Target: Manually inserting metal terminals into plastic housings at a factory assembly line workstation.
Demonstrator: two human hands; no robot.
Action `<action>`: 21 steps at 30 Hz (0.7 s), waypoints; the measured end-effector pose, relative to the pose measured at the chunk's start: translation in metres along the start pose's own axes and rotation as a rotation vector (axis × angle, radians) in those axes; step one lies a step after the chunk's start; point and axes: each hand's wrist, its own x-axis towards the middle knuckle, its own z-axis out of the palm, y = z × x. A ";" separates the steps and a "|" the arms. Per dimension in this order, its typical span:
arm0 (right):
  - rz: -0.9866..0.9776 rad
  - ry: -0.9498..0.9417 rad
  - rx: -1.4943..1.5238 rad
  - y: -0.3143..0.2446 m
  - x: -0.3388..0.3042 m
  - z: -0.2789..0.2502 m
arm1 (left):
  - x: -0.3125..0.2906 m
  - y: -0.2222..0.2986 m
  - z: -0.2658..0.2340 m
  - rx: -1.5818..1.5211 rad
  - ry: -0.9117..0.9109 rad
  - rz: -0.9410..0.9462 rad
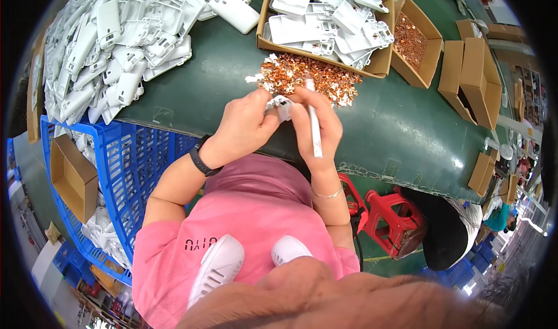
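Observation:
My left hand [247, 120] is closed on a small white plastic shell [283, 107], pinching it between thumb and fingers at the table's near edge. Much of that shell is hidden by the fingers. My right hand [318, 117] grips a slim white pen-like stick [315, 132], which slants up past the knuckles. Its fingertips meet the shell from the right. Just beyond both hands spreads a loose heap of small copper-coloured metal pieces [308, 73] on the green tabletop [221, 79].
White plastic shells [116, 56] are piled at the far left, and more fill a cardboard box [325, 53] ahead. Another box [427, 67] holds copper pieces. Empty cartons [476, 85] stand at right. A blue crate [133, 172] is at my left, a red stool [395, 218] at lower right.

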 end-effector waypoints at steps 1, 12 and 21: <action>-0.133 0.031 -0.143 0.005 -0.003 -0.005 | -0.001 -0.004 0.001 0.029 0.021 -0.044; -0.265 -0.175 0.014 0.019 -0.014 -0.004 | 0.002 -0.006 0.006 0.070 0.058 -0.073; -0.343 -0.158 -0.065 0.017 -0.015 0.002 | -0.003 -0.009 0.010 0.203 0.104 0.051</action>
